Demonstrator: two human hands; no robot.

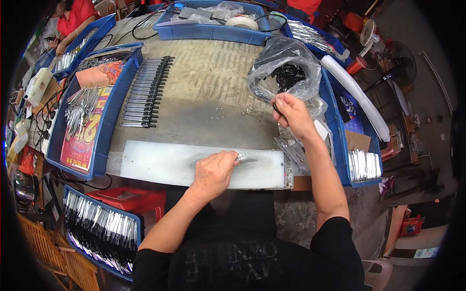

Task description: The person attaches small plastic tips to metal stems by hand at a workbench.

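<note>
Over a white board (155, 162) at the table's near edge, my left hand (213, 174) is closed around a slim silvery piece (241, 157); only its shiny end shows past the fingers. My right hand (296, 116) is at the near side of an opened clear plastic bag (281, 51), its fingers pinched on a small dark part (275, 105), mostly hidden. Loose black parts (290, 75) fill the bag. On the left of the table lies a row of slim grey sticks with black ends (145, 92). Tiny metal bits (246, 110) are scattered mid-table.
Blue trays stand left (104, 140), at the back (208, 33) and right (342, 145), the right one with silvery sticks (365, 166). Another tray of black-and-silver sticks (102, 225) sits low left by a red stool (127, 196). A person in red (77, 17) works far left.
</note>
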